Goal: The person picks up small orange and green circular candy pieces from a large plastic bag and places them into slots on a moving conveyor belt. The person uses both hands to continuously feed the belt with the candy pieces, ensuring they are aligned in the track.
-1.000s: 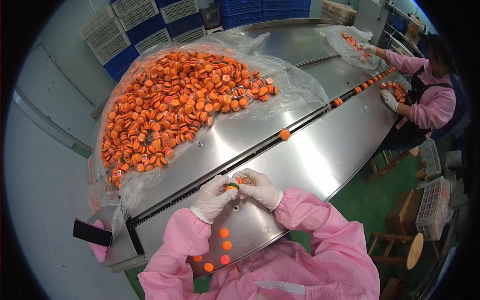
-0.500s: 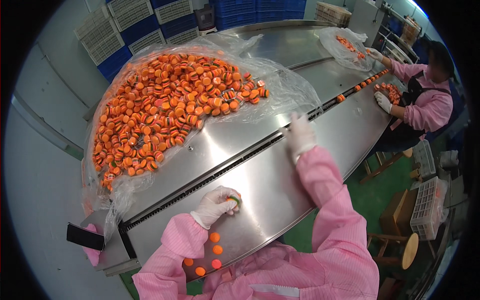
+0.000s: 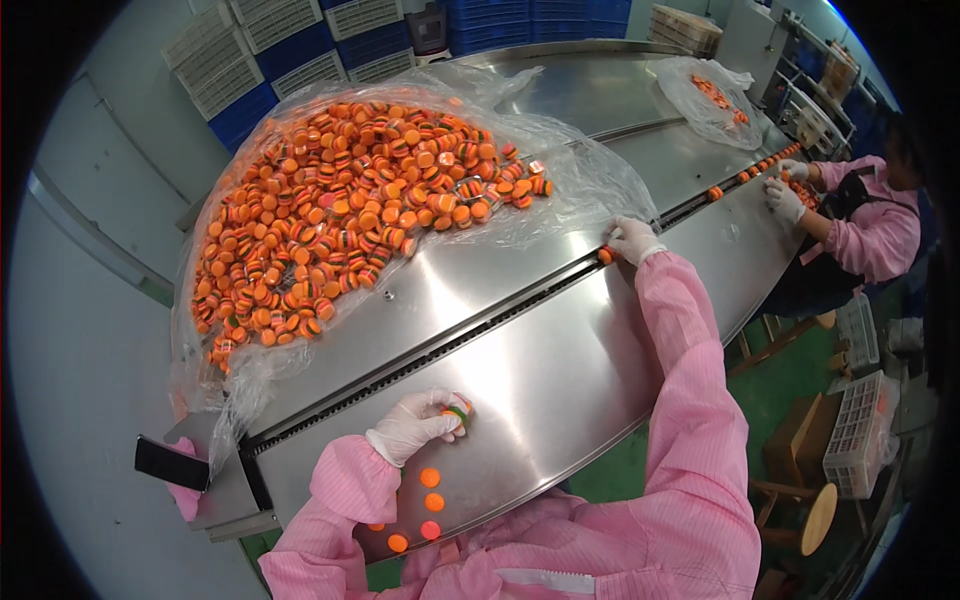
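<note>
My left hand point(image 3: 418, 424), in a white glove, pinches a small round burger-shaped piece point(image 3: 459, 411) with orange ends and a green layer, just above the steel table point(image 3: 510, 400). Farther off, my gloved right hand point(image 3: 632, 240) is closed at the narrow conveyor channel point(image 3: 500, 310). Its fingertips grip similar orange burger-shaped pieces point(image 3: 606, 255) at the channel; how many is partly hidden. Several flat orange discs point(image 3: 432, 502) and one pinkish disc point(image 3: 430, 530) lie on the table near my left forearm.
A big heap of orange striped pieces point(image 3: 330, 210) spreads on clear plastic beyond the channel. At right, a co-worker point(image 3: 865, 215) in pink handles pieces beside a row in the channel point(image 3: 745, 175). A dark phone-like slab point(image 3: 172, 462) stands at the table's left end.
My right hand has moved slightly right and settled at the channel, with orange pieces now at its fingertips. My left hand has shifted slightly left, still holding its piece. The co-worker's hands have come together.
</note>
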Tool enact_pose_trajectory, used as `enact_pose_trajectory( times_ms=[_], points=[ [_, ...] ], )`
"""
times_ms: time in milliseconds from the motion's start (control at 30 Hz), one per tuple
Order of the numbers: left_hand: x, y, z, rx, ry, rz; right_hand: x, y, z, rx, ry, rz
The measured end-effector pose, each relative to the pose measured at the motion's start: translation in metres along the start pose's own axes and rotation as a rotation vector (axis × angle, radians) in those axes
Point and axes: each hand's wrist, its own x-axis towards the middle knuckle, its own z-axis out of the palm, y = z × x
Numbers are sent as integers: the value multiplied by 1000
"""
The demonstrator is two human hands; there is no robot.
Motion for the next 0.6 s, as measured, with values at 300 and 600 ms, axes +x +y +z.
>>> enact_pose_trajectory(
  times_ms=[300,600],
  points=[
    [-24,4,-4,-38,127,42,-137,-243,30,981,-514,-194],
    [-56,-17,8,976,436,558,-167,-293,84,1654,-737,156]
  ],
)
